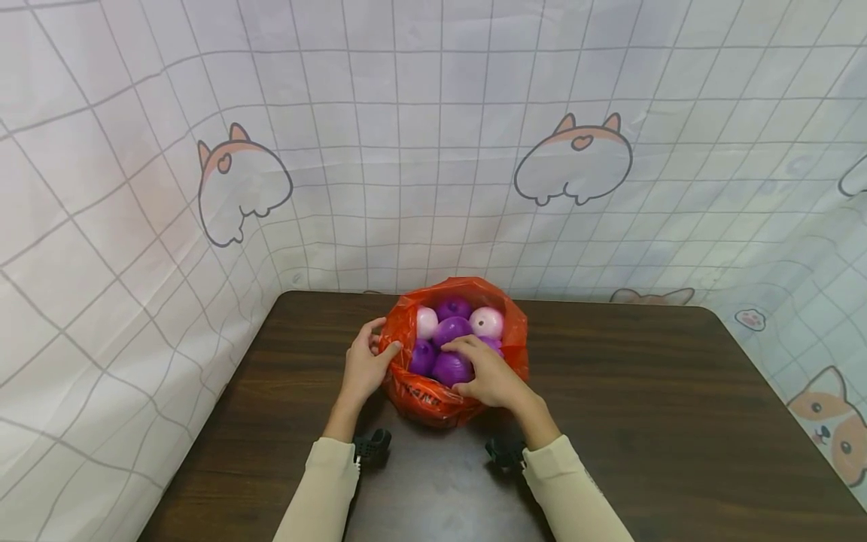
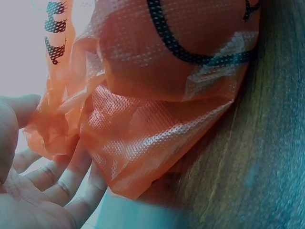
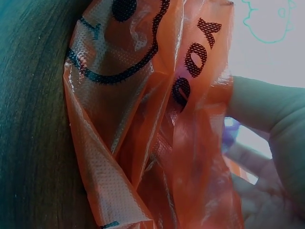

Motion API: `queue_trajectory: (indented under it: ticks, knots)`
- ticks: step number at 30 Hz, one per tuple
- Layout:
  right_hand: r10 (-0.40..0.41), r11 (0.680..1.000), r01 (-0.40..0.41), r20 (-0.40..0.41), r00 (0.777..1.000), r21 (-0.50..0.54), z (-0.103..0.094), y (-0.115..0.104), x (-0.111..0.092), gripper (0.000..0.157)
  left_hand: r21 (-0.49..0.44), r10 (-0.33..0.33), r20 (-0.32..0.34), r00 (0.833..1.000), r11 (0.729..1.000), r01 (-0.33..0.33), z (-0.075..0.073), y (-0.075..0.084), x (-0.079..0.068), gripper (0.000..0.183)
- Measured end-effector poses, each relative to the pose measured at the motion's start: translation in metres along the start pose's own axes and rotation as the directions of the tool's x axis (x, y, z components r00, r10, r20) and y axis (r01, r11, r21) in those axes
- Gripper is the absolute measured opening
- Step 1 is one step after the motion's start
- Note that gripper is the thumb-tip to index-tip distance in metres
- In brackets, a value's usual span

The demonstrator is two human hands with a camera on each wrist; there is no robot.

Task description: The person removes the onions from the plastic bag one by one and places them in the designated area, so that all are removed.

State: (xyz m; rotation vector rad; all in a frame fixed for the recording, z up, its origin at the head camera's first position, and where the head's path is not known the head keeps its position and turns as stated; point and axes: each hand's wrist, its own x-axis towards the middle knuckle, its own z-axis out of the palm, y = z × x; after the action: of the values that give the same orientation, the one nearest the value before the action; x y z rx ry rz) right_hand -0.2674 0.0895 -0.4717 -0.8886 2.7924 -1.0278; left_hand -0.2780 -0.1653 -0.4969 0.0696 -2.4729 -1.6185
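A red-orange plastic bag (image 1: 421,403) stands wide-mouthed on the table, with several shiny purple onions and two pale round pieces in it. At the bag's left rim, my left hand (image 1: 366,363) grips the plastic between thumb and fingers. The left wrist view shows the crumpled plastic (image 2: 52,136) between that thumb and the fingers. My right hand (image 1: 494,375) reaches over the front right rim, its thumb and fingers around a purple onion (image 1: 450,369) in the bag's near part. In the right wrist view, the bag's printed wall (image 3: 128,109) hides its thumb tip.
The dark wooden table (image 1: 623,406) extends to both sides of the bag. Behind it hangs a pale grid-patterned cloth (image 1: 433,173) with cartoon dog prints, which also lines the sides. Black straps with small devices (image 1: 504,453) sit at both wrists.
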Motion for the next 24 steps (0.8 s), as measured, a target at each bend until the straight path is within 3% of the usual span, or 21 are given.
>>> queue_trajectory:
  ticks: [24]
  knots:
    - [0.012,1.000,-0.012,-0.030,0.999,0.005,0.0039,-0.0022,0.0018,0.054,0.005,0.004,-0.006,1.000,1.000,-0.004,-0.0005,-0.0009,0.0003,0.054]
